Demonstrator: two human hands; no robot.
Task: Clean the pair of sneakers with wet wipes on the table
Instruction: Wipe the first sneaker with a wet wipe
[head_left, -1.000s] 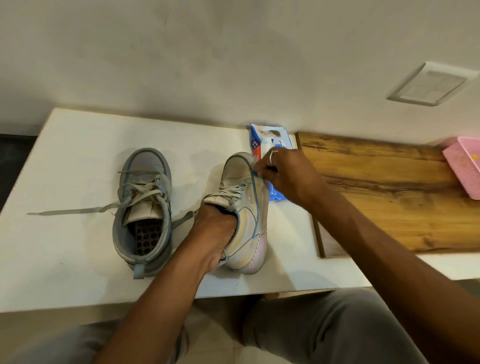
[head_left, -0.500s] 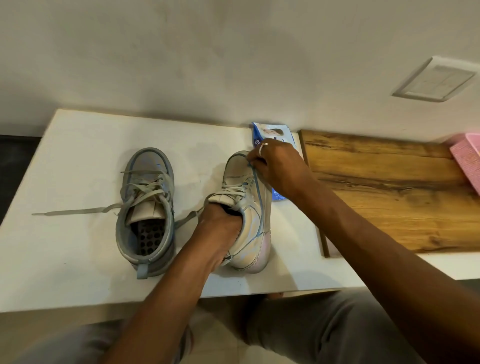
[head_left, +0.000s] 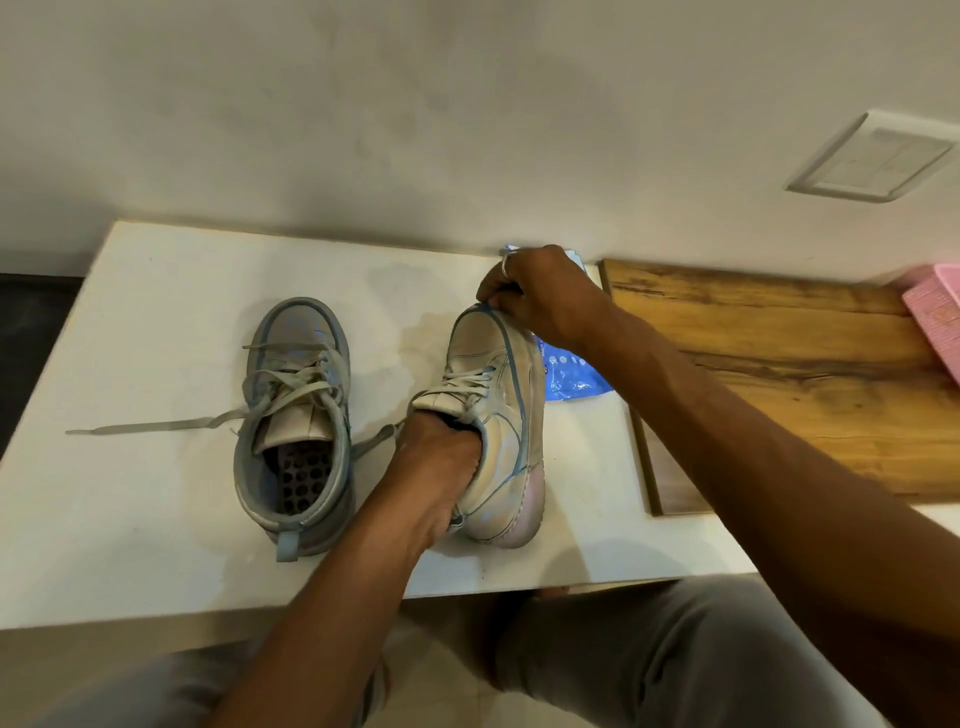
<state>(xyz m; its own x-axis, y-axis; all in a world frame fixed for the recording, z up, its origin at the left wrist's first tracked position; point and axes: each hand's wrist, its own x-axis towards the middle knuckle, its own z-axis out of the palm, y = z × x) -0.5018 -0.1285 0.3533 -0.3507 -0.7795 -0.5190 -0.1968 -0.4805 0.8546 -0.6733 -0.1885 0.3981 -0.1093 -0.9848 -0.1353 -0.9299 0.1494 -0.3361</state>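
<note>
Cream with blue trim, the tipped sneaker (head_left: 493, 395) lies on the table (head_left: 130, 493), its long axis running from you toward the wall, toe away. Your left hand (head_left: 441, 457) is pushed into its opening and grips the collar, fingers hidden inside. Your right hand (head_left: 540, 296), nearer the toe, curls its fingers over the toe rim; you can't tell whether a wipe sits under them. The grey sneaker (head_left: 296, 415) stands just left, the blue wipes pack (head_left: 571, 379) just right.

Home room, plain painted wall (head_left: 363, 104); white table (head_left: 130, 493), wall switch plate (head_left: 872, 158), wooden board (head_left: 805, 389)
</note>
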